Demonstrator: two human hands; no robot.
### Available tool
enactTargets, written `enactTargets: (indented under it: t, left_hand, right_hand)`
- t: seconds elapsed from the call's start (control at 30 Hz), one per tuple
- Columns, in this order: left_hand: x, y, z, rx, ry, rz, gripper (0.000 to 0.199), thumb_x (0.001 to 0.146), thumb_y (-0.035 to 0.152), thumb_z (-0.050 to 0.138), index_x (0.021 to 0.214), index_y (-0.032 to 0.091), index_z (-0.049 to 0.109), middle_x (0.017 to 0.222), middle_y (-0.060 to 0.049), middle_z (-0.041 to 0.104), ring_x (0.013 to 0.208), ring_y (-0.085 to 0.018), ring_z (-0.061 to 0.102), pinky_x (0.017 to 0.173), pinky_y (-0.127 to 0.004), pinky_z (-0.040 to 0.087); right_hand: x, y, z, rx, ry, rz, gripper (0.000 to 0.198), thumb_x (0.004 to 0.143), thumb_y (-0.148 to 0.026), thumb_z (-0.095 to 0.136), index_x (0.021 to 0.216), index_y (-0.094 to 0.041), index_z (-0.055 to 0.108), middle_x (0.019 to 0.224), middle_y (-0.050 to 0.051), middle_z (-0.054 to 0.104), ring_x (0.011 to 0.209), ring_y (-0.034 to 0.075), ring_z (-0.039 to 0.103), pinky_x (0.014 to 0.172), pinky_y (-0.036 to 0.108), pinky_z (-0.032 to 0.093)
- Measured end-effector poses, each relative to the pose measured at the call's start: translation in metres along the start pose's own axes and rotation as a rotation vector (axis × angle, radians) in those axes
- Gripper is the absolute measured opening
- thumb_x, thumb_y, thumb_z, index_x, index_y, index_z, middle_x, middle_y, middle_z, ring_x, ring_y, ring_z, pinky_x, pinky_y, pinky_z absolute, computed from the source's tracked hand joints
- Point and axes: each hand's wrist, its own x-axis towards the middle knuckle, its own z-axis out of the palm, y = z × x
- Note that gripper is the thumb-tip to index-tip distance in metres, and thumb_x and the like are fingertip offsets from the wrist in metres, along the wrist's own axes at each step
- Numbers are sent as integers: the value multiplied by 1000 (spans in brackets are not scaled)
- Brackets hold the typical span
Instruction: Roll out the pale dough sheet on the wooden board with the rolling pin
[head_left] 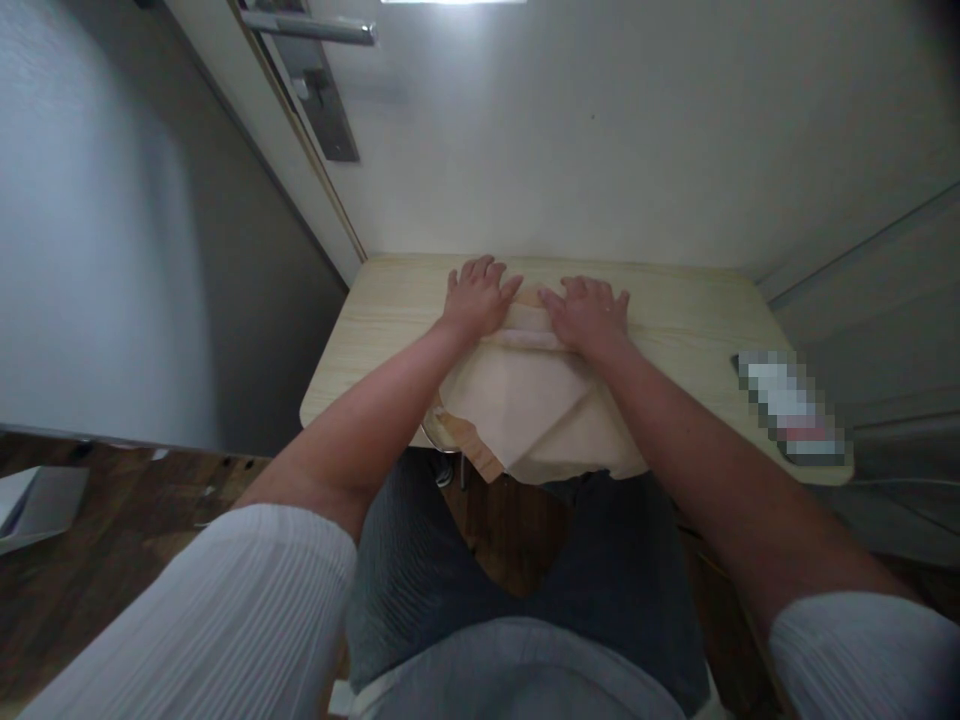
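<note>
A pale beige sheet of cloth or similar soft material (525, 400) lies on the small table, its near edge drooping past the front. A fold or roll (529, 340) runs across its upper part between my hands. My left hand (478, 298) presses on the upper left end, fingers spread and thumb pointing inward. At the upper right end my right hand (589, 312) rests likewise, palm down with its fingers apart. From under the sheet's lower left, a tan-orange strip (480, 450) and a thin curved rim (433, 432) stick out. What lies beneath the palms is hidden.
The light wooden table (367, 345) stands against a white door with a metal handle (311, 28). A blurred-out flat object, perhaps a phone (791, 410), lies at the right end. A grey panel (97, 250) rises on the left. My legs (405, 590) are below the front edge.
</note>
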Motion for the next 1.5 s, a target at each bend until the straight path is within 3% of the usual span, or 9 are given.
enactTargets:
  t: [0.3,0.57,0.87,1.2,1.5]
  left_hand:
    - [-52,6,-11,-1,-163,53,61,104,58,19,153,28,40,163,-7,35,147,-30,31,117,-54,28]
    - [-125,8,-23,17,-98,144,57,105,52,23,153,28,42,163,-2,37,151,-27,27,121,-49,26]
    - [-192,0,-33,-71,-56,153,54,107,44,23,156,27,39,161,-1,42,155,-22,20,126,-47,18]
    - [-230,-6,-38,-76,-82,148,53,107,44,27,156,28,38,162,0,38,155,-20,23,127,-49,17]
    - [-249,-10,-34,-55,-34,138,52,106,42,31,157,33,35,161,0,39,154,-22,25,126,-52,22]
  right_hand:
    - [-66,-13,-10,-39,-49,-6,67,103,-56,25,151,-14,45,156,19,43,142,44,34,112,73,16]
    - [-154,-32,-21,-8,20,-164,61,104,-46,30,152,-9,42,154,20,47,143,42,35,114,69,17]
    - [-224,-45,-38,51,-18,-283,59,103,-40,38,152,-8,40,157,20,42,143,34,40,116,54,28]
    - [-260,-55,-48,85,-31,-347,56,98,-29,47,149,-6,45,157,19,43,145,33,39,117,51,32]
    - [-263,-47,-46,159,43,-409,46,97,-25,48,141,-12,55,148,14,55,136,29,48,114,46,38]
